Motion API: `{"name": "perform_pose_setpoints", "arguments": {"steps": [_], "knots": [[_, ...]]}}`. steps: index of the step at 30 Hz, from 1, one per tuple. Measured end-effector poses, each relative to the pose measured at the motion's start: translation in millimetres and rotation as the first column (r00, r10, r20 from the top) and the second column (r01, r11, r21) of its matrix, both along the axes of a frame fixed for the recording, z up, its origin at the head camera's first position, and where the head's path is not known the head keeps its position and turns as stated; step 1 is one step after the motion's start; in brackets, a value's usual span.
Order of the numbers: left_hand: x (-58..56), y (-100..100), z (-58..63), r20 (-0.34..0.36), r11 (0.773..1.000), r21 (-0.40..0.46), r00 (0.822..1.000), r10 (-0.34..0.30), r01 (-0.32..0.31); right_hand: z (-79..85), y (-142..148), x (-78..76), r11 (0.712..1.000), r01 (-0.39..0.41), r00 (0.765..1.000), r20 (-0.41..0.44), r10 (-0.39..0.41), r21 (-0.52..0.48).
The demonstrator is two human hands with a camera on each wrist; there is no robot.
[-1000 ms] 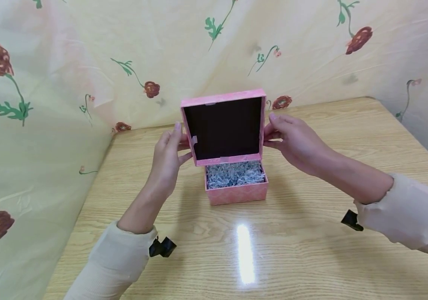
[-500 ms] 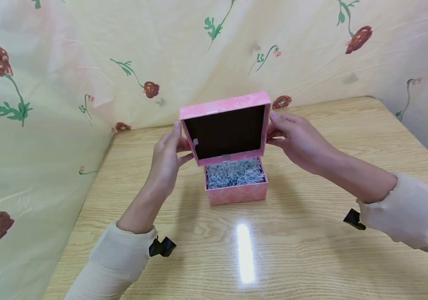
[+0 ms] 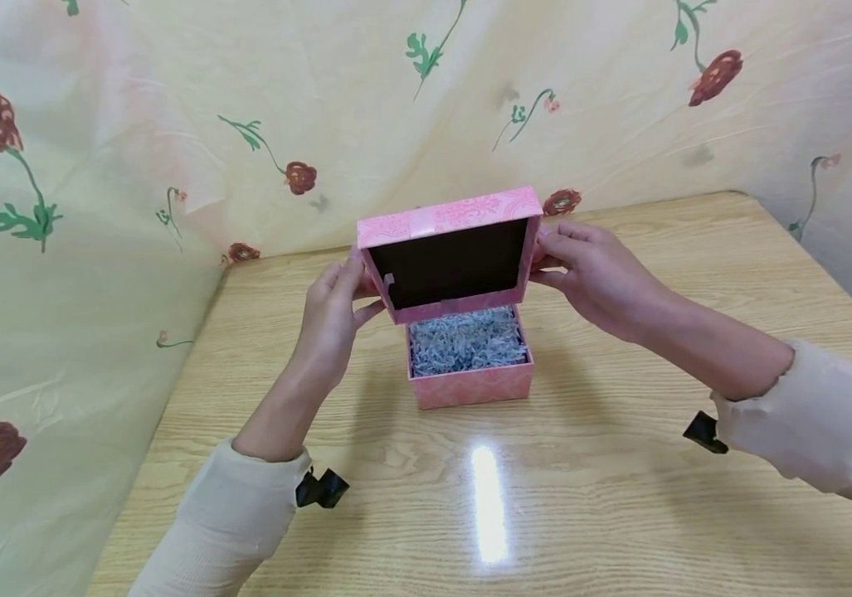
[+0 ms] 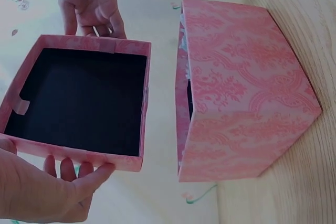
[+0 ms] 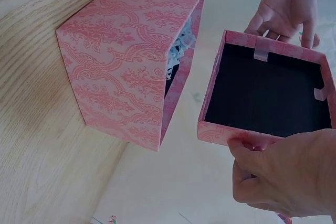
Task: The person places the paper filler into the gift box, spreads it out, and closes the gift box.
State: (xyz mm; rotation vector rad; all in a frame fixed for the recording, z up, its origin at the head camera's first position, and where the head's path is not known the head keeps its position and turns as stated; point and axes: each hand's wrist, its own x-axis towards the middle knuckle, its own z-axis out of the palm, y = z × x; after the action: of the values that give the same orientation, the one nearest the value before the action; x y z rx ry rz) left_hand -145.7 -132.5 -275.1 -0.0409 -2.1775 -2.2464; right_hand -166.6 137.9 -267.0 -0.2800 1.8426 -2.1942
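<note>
A pink patterned box lid (image 3: pixel 455 214) with a black inside is held up above and behind its box, tilted so the inside faces me. My left hand (image 3: pixel 332 315) grips the lid's left side, thumb at the top corner. On the other side my right hand (image 3: pixel 593 278) pinches the right wall. Below stands the pink box (image 3: pixel 474 388), its top uncovered, filled with pale blue shredded paper (image 3: pixel 466 342). In both wrist views the lid (image 4: pixel 79 103) is apart from the box (image 5: pixel 121 61), with a gap between them. Small tape pieces (image 5: pixel 261 50) stick to the lid's inner edge.
The box stands on a wood-grain table (image 3: pixel 261 348). A floral cloth (image 3: pixel 366 99) hangs behind the table and along its left side. Black wrist cameras (image 3: pixel 323 489) sit at both cuffs. A bright light reflection lies on the tabletop in front of the box.
The lid has tipped forward, so more of its pink outer side shows and less of its black inside. Its right end has shifted slightly right with the right hand. The box has not moved.
</note>
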Motion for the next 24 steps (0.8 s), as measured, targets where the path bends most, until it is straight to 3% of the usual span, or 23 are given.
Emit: {"name": "perform_pose_setpoints", "arguments": {"steps": [12, 24], "knots": [[-4.5, -9.0, -6.4, -0.088, 0.998, 0.004, 0.994, -0.062, 0.063, 0.3, 4.8, -5.1, 0.999, -0.05, 0.998, -0.027, 0.049, -0.018], [-7.7, -14.1, -12.2, -0.072, 0.993, 0.025, 0.991, -0.11, 0.112, -7.8, 13.4, -17.0, 0.997, -0.064, 0.998, -0.02, 0.064, -0.033]]}}
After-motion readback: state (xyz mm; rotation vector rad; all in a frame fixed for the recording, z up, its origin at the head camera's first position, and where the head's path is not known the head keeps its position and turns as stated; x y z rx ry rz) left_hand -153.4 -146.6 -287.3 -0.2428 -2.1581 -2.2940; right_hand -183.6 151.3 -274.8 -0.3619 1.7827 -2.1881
